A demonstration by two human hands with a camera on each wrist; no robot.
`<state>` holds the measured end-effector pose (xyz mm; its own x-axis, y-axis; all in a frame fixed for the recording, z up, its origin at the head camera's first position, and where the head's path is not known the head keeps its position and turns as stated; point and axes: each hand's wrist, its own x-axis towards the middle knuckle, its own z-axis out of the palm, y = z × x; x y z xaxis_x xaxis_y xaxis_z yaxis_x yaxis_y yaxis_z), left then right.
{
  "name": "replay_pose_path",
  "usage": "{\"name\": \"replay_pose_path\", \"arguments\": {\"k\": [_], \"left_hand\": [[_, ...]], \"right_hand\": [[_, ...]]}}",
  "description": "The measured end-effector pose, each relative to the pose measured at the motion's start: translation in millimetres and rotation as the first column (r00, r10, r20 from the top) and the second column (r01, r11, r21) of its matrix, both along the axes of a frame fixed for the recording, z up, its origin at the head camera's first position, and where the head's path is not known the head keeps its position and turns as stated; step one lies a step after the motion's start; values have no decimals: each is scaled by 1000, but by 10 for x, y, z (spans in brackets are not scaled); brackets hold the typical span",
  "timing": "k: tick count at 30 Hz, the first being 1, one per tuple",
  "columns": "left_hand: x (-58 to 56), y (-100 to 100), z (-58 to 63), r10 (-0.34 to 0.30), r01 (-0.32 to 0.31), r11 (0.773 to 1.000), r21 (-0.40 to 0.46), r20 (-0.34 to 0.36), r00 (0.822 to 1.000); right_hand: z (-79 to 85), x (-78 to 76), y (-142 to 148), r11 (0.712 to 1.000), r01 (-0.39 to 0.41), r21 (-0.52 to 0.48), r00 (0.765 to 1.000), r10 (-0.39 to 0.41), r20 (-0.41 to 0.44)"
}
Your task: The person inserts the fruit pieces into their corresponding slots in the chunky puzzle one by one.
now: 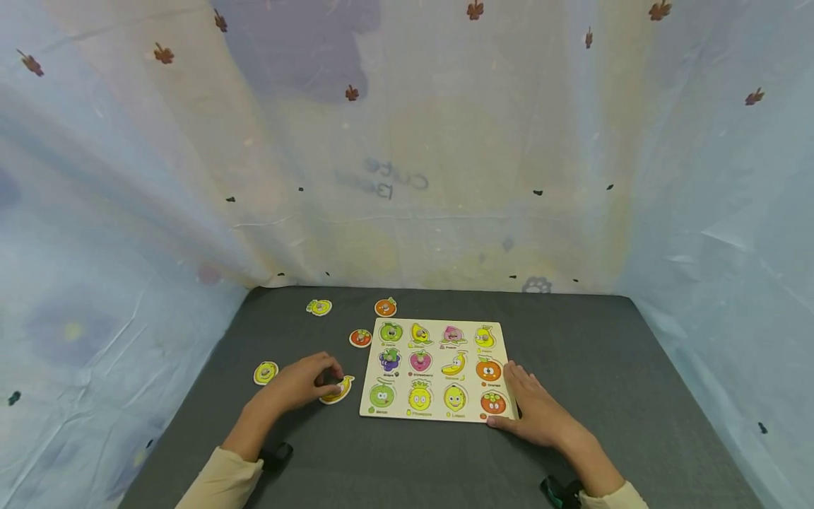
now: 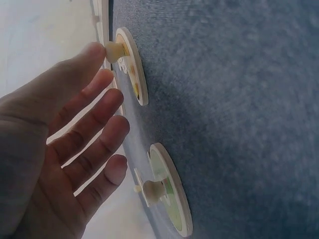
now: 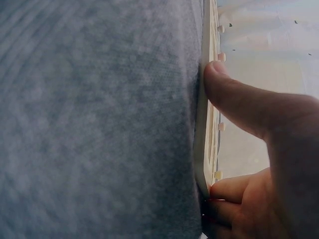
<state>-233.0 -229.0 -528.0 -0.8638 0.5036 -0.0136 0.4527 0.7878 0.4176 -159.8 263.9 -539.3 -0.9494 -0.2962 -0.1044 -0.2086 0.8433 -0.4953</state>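
Note:
By the left side of the puzzle board [image 1: 369, 396], my left hand [image 1: 299, 382] is over a yellow banana-shaped puzzle piece [image 1: 344, 390] that lies on the table. In the left wrist view its thumb touches the piece's pale knob [image 2: 114, 52]; the index fingertip is close by, and the other fingers are loosely bent and spread. My right hand [image 1: 540, 410] rests at the board's lower right corner, thumb along the near edge and fingers along the right side. The right wrist view shows the thumb on the board's edge [image 3: 201, 144]. Fruit pictures fill the board in rows.
Loose knobbed pieces lie on the dark table [image 1: 432, 466]: a round yellow-green one [image 1: 266, 372] left of my left hand, a red tomato [image 1: 360, 338], an orange [image 1: 385, 307] and a yellow pineapple-like one [image 1: 319, 307] farther back. A patterned curtain [image 1: 432, 240] surrounds the table.

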Motion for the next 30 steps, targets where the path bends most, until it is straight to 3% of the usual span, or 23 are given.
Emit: {"name": "replay_pose_path", "arguments": {"k": [10, 30], "left_hand": [[32, -19, -17, -74, 74, 997, 13, 18, 997], [29, -35, -74, -81, 81, 997, 7, 1, 997]], "right_hand": [[19, 5, -17, 1000, -1, -6, 1000, 1, 10], [46, 16, -24, 1000, -3, -3, 1000, 3, 12]]}}
